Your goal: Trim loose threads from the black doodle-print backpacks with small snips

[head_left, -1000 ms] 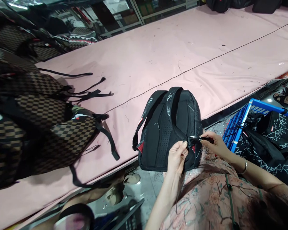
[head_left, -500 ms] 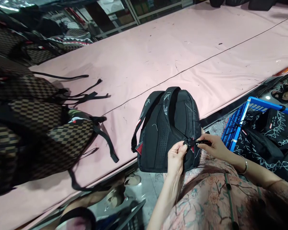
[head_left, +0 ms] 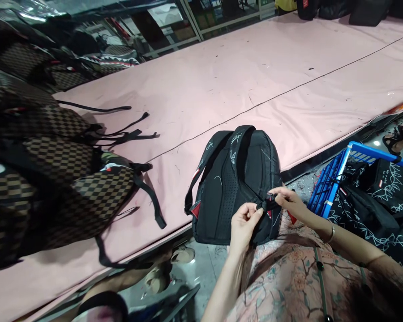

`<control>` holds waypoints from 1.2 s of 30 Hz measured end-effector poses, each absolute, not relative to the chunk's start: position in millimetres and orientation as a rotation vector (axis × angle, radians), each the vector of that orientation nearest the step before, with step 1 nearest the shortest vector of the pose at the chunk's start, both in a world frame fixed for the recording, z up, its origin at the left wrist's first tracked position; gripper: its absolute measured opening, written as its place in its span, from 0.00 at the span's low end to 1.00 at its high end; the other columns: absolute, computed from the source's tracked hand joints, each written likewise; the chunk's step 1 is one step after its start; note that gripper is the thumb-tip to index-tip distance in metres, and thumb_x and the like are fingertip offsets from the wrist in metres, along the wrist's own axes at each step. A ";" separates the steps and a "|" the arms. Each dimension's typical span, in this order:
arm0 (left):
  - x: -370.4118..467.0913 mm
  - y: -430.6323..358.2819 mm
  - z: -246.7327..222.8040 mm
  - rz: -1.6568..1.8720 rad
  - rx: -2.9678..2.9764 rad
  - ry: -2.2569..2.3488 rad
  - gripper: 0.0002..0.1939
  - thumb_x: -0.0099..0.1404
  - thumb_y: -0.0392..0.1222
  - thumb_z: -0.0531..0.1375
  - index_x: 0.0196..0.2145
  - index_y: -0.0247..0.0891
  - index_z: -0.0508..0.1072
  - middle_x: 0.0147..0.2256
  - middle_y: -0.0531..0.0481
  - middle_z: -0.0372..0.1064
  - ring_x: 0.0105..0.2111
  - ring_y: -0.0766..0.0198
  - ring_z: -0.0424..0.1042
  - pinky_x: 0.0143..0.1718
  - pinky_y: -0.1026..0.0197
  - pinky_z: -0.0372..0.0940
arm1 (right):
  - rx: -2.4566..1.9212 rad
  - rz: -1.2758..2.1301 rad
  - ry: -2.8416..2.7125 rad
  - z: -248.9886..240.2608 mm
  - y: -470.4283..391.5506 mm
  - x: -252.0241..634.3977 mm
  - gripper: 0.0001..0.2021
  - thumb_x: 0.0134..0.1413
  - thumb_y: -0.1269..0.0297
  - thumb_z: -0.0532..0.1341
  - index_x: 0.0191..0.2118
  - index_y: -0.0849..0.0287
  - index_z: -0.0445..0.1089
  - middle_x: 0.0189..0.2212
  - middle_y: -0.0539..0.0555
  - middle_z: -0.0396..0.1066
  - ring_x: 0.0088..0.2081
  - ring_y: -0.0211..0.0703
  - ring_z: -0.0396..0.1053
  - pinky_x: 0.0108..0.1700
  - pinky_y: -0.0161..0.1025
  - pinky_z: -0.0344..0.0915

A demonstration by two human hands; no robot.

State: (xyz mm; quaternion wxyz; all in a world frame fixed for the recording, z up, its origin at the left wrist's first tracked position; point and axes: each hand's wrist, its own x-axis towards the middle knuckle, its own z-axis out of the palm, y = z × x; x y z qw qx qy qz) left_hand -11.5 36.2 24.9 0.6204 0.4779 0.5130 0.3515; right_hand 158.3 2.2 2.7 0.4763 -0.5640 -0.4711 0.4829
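A black backpack [head_left: 208, 201] leans upright against the table's near edge, its padded back and two shoulder straps facing me. White scribble marks run along the straps. My left hand [head_left: 243, 223] pinches the lower end of the right-hand shoulder strap [head_left: 238, 165], where a dark buckle or strap knot sits between the fingertips. Just right of it, my right hand [head_left: 287, 201] is closed on black webbing at the same spot. The fingers partly cover the webbing, so its exact shape is hard to make out. A red patch shows at the bag's lower left corner.
Checkered backpacks [head_left: 60, 188] with dangling straps are piled on the left of the pink-covered table [head_left: 201, 98]. A blue crate [head_left: 332, 179] at right holds black scribble-patterned bags [head_left: 386, 188]. Dark bags [head_left: 342, 9] stand at the far end. Another person's leg [head_left: 121, 281] shows at lower left.
My right hand has shifted slightly left along the webbing, its fingers now more bunched near the strap end. My left hand keeps its pinch. The view has tilted a little.
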 end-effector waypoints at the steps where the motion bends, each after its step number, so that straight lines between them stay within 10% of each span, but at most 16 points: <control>1: -14.0 36.4 26.3 0.841 1.220 1.211 0.05 0.50 0.39 0.65 0.22 0.37 0.72 0.19 0.56 0.56 0.21 0.70 0.54 0.25 0.67 0.50 | -1.379 1.246 -1.152 1.0 5.9 153.8 0.11 0.50 0.59 0.60 0.39 0.58 0.69 0.32 0.50 0.72 0.32 0.39 0.69 0.37 0.38 0.66; 13: -23.2 37.7 -10.6 1.208 1.407 1.495 0.06 0.49 0.32 0.63 0.24 0.43 0.76 0.24 0.49 0.62 0.26 0.62 0.60 0.33 0.64 0.56 | -1.551 0.958 -1.388 -23.8 -4.8 132.2 0.14 0.47 0.65 0.62 0.43 0.56 0.70 0.38 0.54 0.75 0.38 0.46 0.73 0.40 0.44 0.69; 18: -23.3 39.2 -9.7 1.243 1.529 1.496 0.09 0.49 0.29 0.60 0.25 0.42 0.75 0.21 0.52 0.60 0.26 0.63 0.60 0.32 0.64 0.56 | -1.716 0.769 -1.661 -30.5 -14.8 144.4 0.05 0.52 0.64 0.59 0.29 0.57 0.70 0.24 0.51 0.73 0.27 0.42 0.70 0.29 0.37 0.63; 25: -28.3 43.5 -5.7 1.340 1.678 1.577 0.09 0.49 0.28 0.58 0.21 0.41 0.72 0.21 0.52 0.61 0.24 0.65 0.60 0.29 0.65 0.55 | -1.492 0.989 -1.406 -36.2 -9.2 147.8 0.12 0.47 0.64 0.63 0.40 0.56 0.68 0.35 0.51 0.73 0.35 0.42 0.70 0.37 0.38 0.64; 36: -50.0 16.1 7.0 1.412 2.166 1.265 0.15 0.55 0.30 0.58 0.40 0.41 0.73 0.32 0.49 0.67 0.33 0.63 0.66 0.37 0.60 0.61 | -1.068 1.951 -0.725 -13.4 -10.0 156.0 0.15 0.40 0.55 0.67 0.25 0.62 0.64 0.13 0.40 0.53 0.14 0.25 0.45 0.16 0.27 0.43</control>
